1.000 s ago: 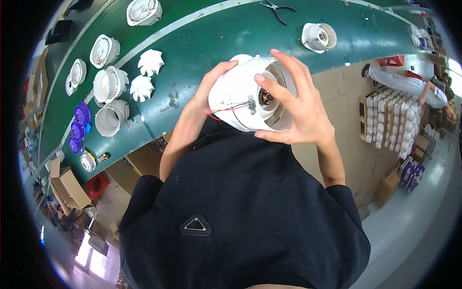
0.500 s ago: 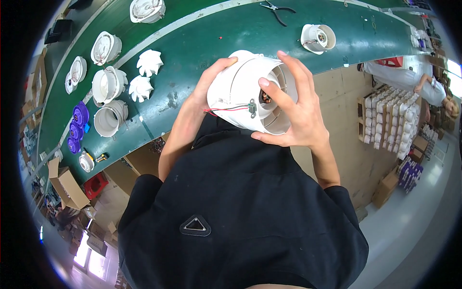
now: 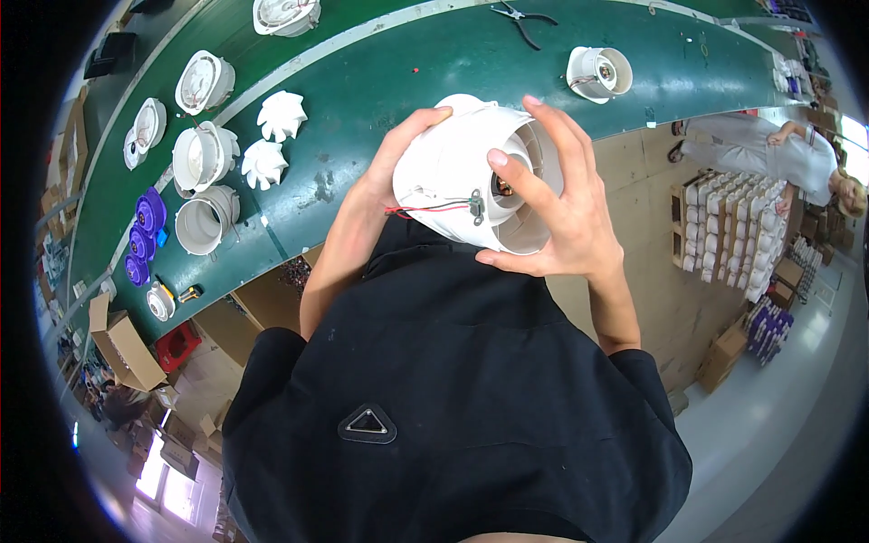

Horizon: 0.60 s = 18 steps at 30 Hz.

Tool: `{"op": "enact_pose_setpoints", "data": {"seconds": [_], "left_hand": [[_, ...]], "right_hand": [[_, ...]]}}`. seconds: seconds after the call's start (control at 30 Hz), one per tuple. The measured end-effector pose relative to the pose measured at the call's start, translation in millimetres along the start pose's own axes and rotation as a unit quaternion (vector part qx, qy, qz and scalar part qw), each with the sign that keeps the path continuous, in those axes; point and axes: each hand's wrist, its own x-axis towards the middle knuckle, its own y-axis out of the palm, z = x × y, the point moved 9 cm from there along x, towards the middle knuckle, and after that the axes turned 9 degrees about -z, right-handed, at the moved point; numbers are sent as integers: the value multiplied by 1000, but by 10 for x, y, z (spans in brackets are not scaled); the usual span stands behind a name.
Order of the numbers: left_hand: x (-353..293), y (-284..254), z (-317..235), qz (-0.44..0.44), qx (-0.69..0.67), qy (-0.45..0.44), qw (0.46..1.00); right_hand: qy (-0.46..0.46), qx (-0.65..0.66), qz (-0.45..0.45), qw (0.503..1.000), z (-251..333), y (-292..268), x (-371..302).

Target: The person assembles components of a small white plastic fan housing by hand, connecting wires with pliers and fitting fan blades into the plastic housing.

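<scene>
Most of the space is taken by a green table [image 3: 362, 81]. Beyond its edge at right, a stack of white round parts [image 3: 738, 231] is supported by a wooden pallet [image 3: 677, 237]. In front of the black shirt [image 3: 453, 362], a white housing [image 3: 441, 167] is held above the near table edge, with its round opening turned to the right. It is grasped by both hands: its left side is gripped by the left hand [image 3: 394, 154], whose other fingers are hidden, and its rim is spanned by the spread fingers of the right hand [image 3: 579, 213]. At left, two fan wheels [image 3: 281, 116] are placed near other white housings [image 3: 200, 156]. Farther back, pliers [image 3: 518, 20] are laid open. On the held housing, red and black wires [image 3: 425, 209] are led to a small metal clamp [image 3: 476, 207]
</scene>
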Motion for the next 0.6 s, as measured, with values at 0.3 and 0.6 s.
{"op": "enact_pose_setpoints", "data": {"seconds": [0.3, 0.6], "left_hand": [[65, -83, -1, -12, -2, 5, 1000], [231, -1224, 88, -146, 98, 49, 983]], "right_hand": [[12, -33, 7, 999, 3, 91, -36], [285, 235, -269, 889, -1155, -36, -618]]}}
